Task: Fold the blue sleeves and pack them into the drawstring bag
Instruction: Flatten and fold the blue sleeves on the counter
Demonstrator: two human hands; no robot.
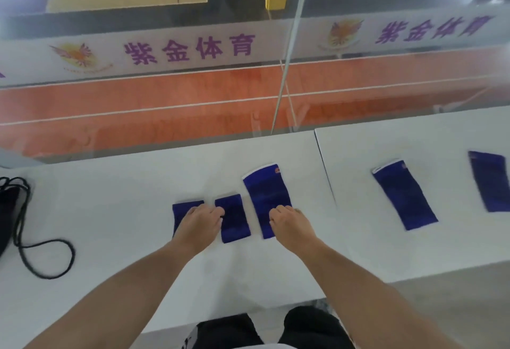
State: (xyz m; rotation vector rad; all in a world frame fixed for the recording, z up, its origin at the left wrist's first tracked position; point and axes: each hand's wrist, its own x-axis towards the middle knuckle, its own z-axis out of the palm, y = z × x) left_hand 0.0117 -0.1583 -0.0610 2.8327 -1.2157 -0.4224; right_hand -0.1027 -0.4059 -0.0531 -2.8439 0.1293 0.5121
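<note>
Long sleeve (265,194) points roughly to 12 o'clock; the right hand (289,224) curls round its near end. Left hand (198,224) lies on a folded sleeve (180,210) at 9 o'clock, grip unclear. White table (110,210), orange court (165,105) beyond.

This is an indoor sports hall. Behind a glass barrier (292,45) lies an orange court floor (165,94) with white lines. A white banner (276,36) carries the purple characters 紫金体育 beside a winged emblem (77,54).
</note>
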